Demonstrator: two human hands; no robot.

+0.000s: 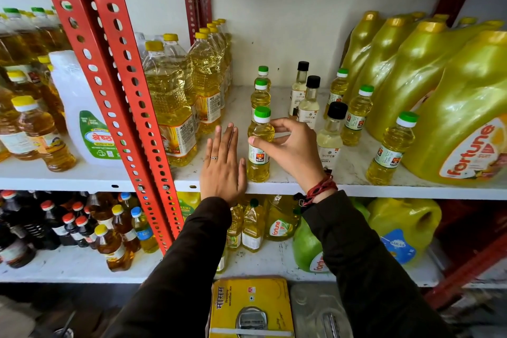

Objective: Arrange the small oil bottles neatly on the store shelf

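The right hand point(290, 151) held a small oil bottle point(259, 145) near the front edge of the white shelf point(343, 186) — thumb and fingers pinched around its shoulder, just under the green cap. The left hand point(222, 164) lay flat and open just left of it — fingers straight, holding nothing.

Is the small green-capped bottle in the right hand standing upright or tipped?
Upright. The small bottle stands base down at the shelf edge, cap on top, right hand gripping its shoulder.
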